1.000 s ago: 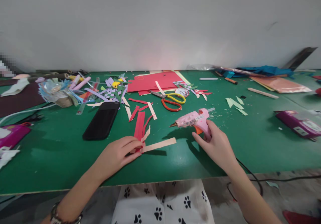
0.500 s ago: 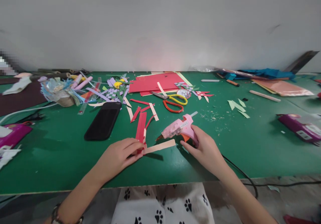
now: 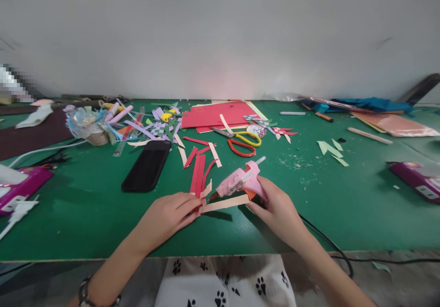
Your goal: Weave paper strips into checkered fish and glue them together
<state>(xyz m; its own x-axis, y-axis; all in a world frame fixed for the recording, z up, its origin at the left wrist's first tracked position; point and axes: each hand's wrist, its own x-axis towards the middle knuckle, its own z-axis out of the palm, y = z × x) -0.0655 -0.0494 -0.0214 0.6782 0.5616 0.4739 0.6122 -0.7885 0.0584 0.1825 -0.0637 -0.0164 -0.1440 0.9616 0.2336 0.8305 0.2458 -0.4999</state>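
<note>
My left hand (image 3: 175,213) pinches red and cream paper strips together near the front of the table, its fingertips covering the spot where they meet. From this pinch the red strips (image 3: 197,174) run away from me, and a cream strip (image 3: 225,203) sticks out to the right. A short cream end (image 3: 207,189) stands up beside the fingertips. My right hand (image 3: 275,201) is closed around the handle of a pink hot glue gun (image 3: 237,182). Its nozzle points left and down, close to the strips; whether it touches them I cannot tell.
Beyond the strips lie scissors (image 3: 242,144) with red and yellow handles and red paper sheets (image 3: 216,116). A black phone (image 3: 147,166) is left of the strips. Purple power strips (image 3: 417,178) sit at both sides. A black cable (image 3: 330,240) hangs over the front edge.
The glue gun has come closer to the strips at my left fingertips. A short cream end now stands up there. The whole view has shifted slightly.
</note>
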